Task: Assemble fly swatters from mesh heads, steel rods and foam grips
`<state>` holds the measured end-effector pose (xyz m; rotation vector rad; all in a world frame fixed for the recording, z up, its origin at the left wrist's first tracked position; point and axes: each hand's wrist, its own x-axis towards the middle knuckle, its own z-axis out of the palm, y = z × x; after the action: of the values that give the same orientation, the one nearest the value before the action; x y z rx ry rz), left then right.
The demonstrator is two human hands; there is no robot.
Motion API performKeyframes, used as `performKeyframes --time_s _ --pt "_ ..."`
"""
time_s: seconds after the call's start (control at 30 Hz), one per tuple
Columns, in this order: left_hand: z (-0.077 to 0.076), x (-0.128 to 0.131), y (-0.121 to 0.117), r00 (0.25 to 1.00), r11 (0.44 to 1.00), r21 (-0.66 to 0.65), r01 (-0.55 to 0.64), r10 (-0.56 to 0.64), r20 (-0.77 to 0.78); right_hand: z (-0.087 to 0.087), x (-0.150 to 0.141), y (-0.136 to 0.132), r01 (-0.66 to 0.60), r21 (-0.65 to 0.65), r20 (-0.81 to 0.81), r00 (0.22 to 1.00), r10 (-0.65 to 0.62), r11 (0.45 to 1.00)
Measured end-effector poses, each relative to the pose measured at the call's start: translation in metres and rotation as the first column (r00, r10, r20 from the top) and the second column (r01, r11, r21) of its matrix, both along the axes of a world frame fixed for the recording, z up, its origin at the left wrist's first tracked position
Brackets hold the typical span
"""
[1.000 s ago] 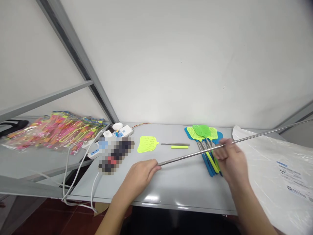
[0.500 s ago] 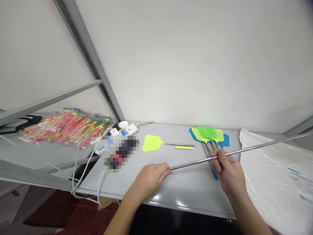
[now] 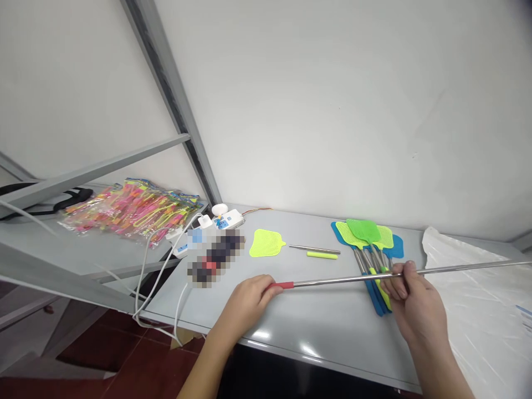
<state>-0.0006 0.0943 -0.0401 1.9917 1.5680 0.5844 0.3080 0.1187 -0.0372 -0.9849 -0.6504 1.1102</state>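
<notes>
Across the desk, both hands hold a long, thin metal rod (image 3: 341, 280) with a red grip, nearly level. My left hand (image 3: 248, 303) is closed around the red grip, part of which shows past the thumb. Farther along, my right hand (image 3: 415, 296) pinches the shaft between thumb and fingers. The rod's far end runs out of view at the right. Behind it lie a loose yellow fly swatter head (image 3: 266, 244), a short metal rod (image 3: 315, 249) and a yellow sleeve (image 3: 322, 255). Several fly swatters (image 3: 362, 229) in green, yellow and blue are stacked near my right hand.
White plastic wrapping (image 3: 469, 310) covers the right side of the desk (image 3: 324, 343). White power strips (image 3: 228, 220) with cables (image 3: 143, 277) and a pixelated dark object (image 3: 220, 257) lie at the left. Bagged colourful items (image 3: 137, 210) rest beyond the metal frame post (image 3: 178, 105).
My right hand has moved right along the rod, farther from my left. The red grip now shows at my left hand. The view has turned slightly left.
</notes>
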Motion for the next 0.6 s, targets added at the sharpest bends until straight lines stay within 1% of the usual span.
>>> performKeyframes --time_s 0.07,0.13,0.17,0.27,0.33,0.43,0.5,0.57,0.6 --pt "-0.007 -0.007 0.001 0.985 0.997 -0.03 -0.065 0.068 0.156 -0.004 0.005 0.002 0.061 -0.001 -0.069 0.996 -0.061 0.998" --pt "-0.012 -0.013 0.003 0.949 0.992 -0.053 -0.113 0.124 0.291 -0.005 0.008 0.005 0.106 0.006 -0.195 0.975 -0.103 0.994" --pt "-0.013 -0.015 0.004 0.932 0.989 -0.065 -0.134 0.148 0.33 -0.005 0.009 0.006 0.116 0.012 -0.271 0.956 -0.108 0.993" --pt "-0.016 -0.025 0.007 0.917 0.984 -0.092 -0.151 0.174 0.359 0.002 0.01 0.007 0.089 0.04 -0.47 0.88 -0.06 0.995" --pt "-0.015 -0.033 0.007 0.912 0.983 -0.111 -0.15 0.18 0.369 0.008 0.009 0.008 0.094 0.052 -0.537 0.842 -0.052 0.994" --pt "-0.012 -0.039 0.006 0.89 0.977 -0.13 -0.17 0.209 0.405 0.017 0.0 0.01 0.135 0.059 -0.521 0.849 -0.085 0.989" --pt "-0.007 -0.034 0.005 0.886 0.979 -0.129 -0.16 0.2 0.419 0.02 -0.017 0.011 0.13 0.091 -0.477 0.876 -0.071 0.987" --pt "-0.002 -0.019 0.004 0.907 0.988 -0.124 -0.087 0.13 0.401 0.021 -0.042 0.009 0.069 0.112 -0.424 0.906 -0.015 0.991" --pt "0.001 -0.011 0.004 0.922 0.991 -0.128 -0.027 0.074 0.379 0.02 -0.056 0.007 0.024 0.109 -0.397 0.918 0.022 0.994"
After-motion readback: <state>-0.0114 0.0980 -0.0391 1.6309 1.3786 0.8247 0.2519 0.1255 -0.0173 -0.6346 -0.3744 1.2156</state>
